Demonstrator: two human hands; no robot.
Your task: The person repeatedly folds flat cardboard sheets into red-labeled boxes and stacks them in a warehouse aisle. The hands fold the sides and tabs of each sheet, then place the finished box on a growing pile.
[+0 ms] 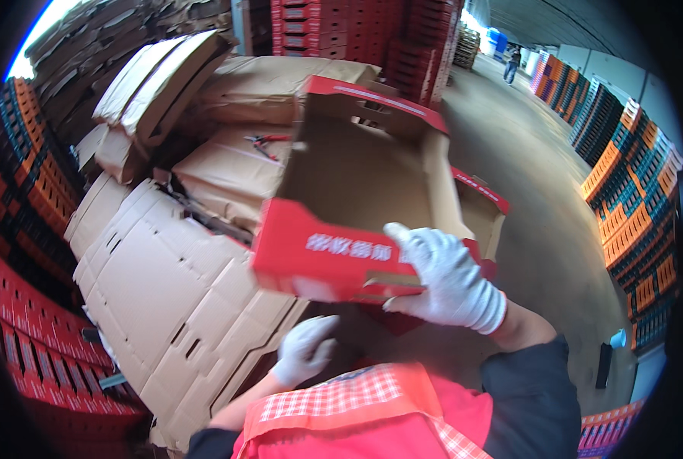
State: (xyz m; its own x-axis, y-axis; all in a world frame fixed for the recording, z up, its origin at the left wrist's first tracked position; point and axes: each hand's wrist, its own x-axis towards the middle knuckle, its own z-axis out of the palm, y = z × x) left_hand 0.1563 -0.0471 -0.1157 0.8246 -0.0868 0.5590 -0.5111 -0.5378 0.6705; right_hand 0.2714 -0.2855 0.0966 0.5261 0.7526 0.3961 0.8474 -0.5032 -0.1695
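Observation:
An open-topped cardboard tray box (356, 161), red outside and brown inside, is tilted in front of me. My right hand (448, 279), in a white knit glove, is closed on its near wall beside the handle slot. Another red-edged box (479, 206) shows partly behind it on the right. My left hand (307, 350), also gloved, is near my checked apron (334, 398), holding nothing, with its fingers loosely bent and apart. Close to it lies a stack of flat brown cardboard blanks (180, 291).
Red-handled pliers (265, 144) lie on paper-wrapped bundles (226, 172) beyond the blanks. Stacked red boxes (311, 30) stand behind, and red trays (43, 367) at the left. Orange and dark crates (636, 206) line the right side of the concrete floor (540, 199). A person (512, 66) is far off.

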